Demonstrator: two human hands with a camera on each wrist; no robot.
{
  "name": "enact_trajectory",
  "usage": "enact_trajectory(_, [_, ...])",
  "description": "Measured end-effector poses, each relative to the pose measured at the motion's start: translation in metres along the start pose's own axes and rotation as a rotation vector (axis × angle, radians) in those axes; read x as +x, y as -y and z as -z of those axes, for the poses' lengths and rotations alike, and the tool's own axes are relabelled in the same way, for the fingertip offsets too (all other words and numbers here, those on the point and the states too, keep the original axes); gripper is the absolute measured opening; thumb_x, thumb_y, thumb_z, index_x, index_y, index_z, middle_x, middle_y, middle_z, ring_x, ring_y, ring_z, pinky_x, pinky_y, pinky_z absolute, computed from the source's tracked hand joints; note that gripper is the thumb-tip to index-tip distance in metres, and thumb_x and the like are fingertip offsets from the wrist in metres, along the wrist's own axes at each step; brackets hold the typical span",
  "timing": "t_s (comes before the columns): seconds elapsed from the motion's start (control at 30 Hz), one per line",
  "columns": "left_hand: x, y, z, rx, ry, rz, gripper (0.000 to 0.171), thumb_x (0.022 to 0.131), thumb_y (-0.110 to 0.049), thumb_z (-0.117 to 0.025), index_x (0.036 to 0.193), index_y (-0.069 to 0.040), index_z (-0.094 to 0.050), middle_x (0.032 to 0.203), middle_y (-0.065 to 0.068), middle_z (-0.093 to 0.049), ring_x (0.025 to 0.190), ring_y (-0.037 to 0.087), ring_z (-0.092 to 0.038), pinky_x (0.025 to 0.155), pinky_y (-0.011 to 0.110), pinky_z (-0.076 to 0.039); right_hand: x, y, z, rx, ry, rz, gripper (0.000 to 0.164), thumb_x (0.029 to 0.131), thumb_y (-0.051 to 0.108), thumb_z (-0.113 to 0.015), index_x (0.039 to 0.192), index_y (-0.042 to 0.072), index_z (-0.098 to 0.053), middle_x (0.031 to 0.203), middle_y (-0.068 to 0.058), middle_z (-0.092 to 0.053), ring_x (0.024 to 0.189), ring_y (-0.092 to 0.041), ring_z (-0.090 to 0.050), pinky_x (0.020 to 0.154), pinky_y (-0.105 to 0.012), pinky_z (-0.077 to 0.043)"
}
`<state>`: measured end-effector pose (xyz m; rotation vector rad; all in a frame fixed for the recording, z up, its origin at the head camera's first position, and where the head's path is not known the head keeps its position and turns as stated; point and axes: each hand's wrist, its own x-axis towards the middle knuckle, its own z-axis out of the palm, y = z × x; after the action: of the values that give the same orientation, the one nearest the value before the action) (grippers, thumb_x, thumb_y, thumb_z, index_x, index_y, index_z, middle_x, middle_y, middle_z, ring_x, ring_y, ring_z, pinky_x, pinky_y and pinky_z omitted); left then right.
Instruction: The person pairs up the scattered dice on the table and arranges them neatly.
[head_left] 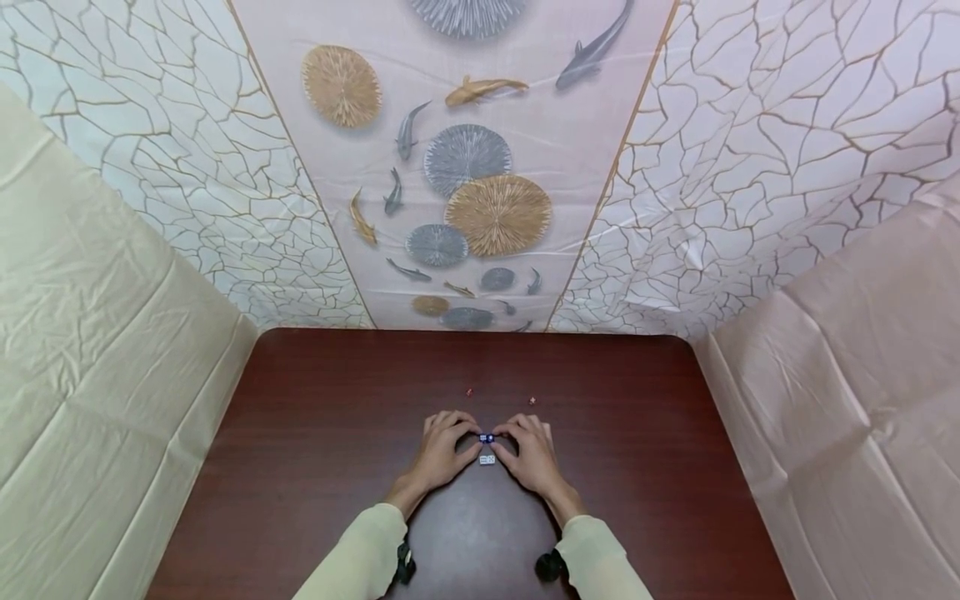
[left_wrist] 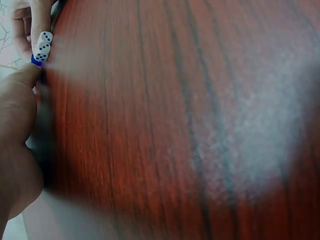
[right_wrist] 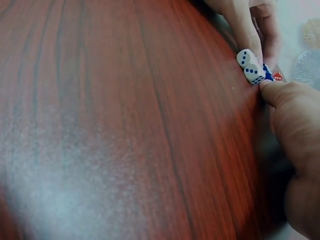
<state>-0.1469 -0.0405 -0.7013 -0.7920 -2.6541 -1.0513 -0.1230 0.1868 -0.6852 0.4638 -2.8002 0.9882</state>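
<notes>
The left hand (head_left: 441, 450) and right hand (head_left: 534, 457) meet, thumb and forefinger of each pinching the outer end of a short row of two blue dice (head_left: 491, 437). Gripping from opposite ends probably keeps the pair square and pressed together.

The blue dice sit at the middle of a dark red wood-grain table (head_left: 315, 450). Just beside them, on the wearer's side, two white dice (head_left: 487, 459) stand next to each other in a matching row, blue pips showing. The thumbs come close to this pair, so there seems little room to swing inward without a nudge.

Beyond the fingertips lie a red die (head_left: 469, 392), left, and a second red die (head_left: 532, 401), right, apart from each other. The table's far edge, against patterned cloth (head_left: 480, 283), is well beyond them; both side edges are well apart from the hands, leaving broad sideways room.
</notes>
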Motion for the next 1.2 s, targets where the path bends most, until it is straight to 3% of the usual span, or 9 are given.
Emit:
enact_trajectory(0.2, [-0.002, 0.001, -0.001, -0.004, -0.015, -0.006, 0.017, 0.098, -0.022, -0.089, 0.114, -0.017, -0.084, 0.124, 0.001, -0.077, 0.118, 0.028, -0.068, 0.109, 0.060, -0.044, -0.001, 0.000, 0.003, 0.058, -0.004, -0.003, 0.023, 0.097, 0.019, -0.091, 0.119, 0.015, -0.085, 0.110, -0.001, -0.074, 0.104, -0.021, -0.059, 0.098, -0.046, -0.037])
enact_trajectory(0.47, [-0.002, 0.001, -0.003, 0.007, -0.044, -0.020, 0.019, 0.094, -0.020, -0.092, 0.111, -0.017, -0.084, 0.123, 0.001, -0.077, 0.117, 0.026, -0.068, 0.108, 0.059, -0.045, -0.004, -0.011, 0.012, 0.125, -0.218, 0.021, 0.021, 0.090, 0.004, -0.092, 0.109, 0.006, -0.084, 0.101, -0.005, -0.080, 0.100, -0.026, -0.070, 0.093, -0.043, -0.046])
enact_trajectory(0.63, [-0.003, 0.002, -0.004, -0.007, -0.042, -0.017, 0.018, 0.095, -0.020, -0.091, 0.112, -0.017, -0.083, 0.124, 0.001, -0.077, 0.117, 0.027, -0.068, 0.109, 0.062, -0.045, -0.001, -0.022, 0.022, 0.130, -0.316, -0.043, 0.022, 0.088, 0.002, -0.092, 0.108, 0.002, -0.083, 0.100, -0.009, -0.079, 0.100, -0.033, -0.069, 0.093, -0.044, -0.044])
enact_trajectory(0.83, [-0.003, 0.002, -0.001, -0.033, 0.001, 0.009, 0.018, 0.099, -0.023, -0.088, 0.115, -0.018, -0.083, 0.127, 0.002, -0.077, 0.121, 0.029, -0.068, 0.113, 0.064, -0.043, 0.007, -0.034, 0.033, 0.088, -0.308, -0.152, 0.026, 0.090, 0.007, -0.091, 0.114, 0.002, -0.082, 0.110, -0.015, -0.078, 0.111, -0.039, -0.066, 0.099, -0.051, -0.041])
enact_trajectory(1.0, [-0.004, 0.001, 0.001, -0.048, 0.033, 0.031, 0.018, 0.101, -0.024, -0.087, 0.117, -0.018, -0.083, 0.129, 0.004, -0.076, 0.123, 0.033, -0.067, 0.115, 0.066, -0.041, 0.013, -0.042, 0.037, 0.065, -0.245, -0.229, 0.029, 0.095, 0.013, -0.090, 0.120, 0.003, -0.081, 0.119, -0.017, -0.076, 0.117, -0.041, -0.063, 0.102, -0.057, -0.041])
enact_trajectory(1.2, [-0.004, 0.001, -0.001, -0.035, -0.011, 0.007, 0.018, 0.098, -0.022, -0.089, 0.115, -0.017, -0.083, 0.126, 0.002, -0.077, 0.120, 0.030, -0.067, 0.112, 0.063, -0.043, 0.022, -0.046, 0.039, 0.032, -0.193, -0.268, 0.029, 0.098, 0.017, -0.088, 0.124, 0.005, -0.081, 0.124, -0.016, -0.076, 0.119, -0.040, -0.063, 0.102, -0.053, -0.040])
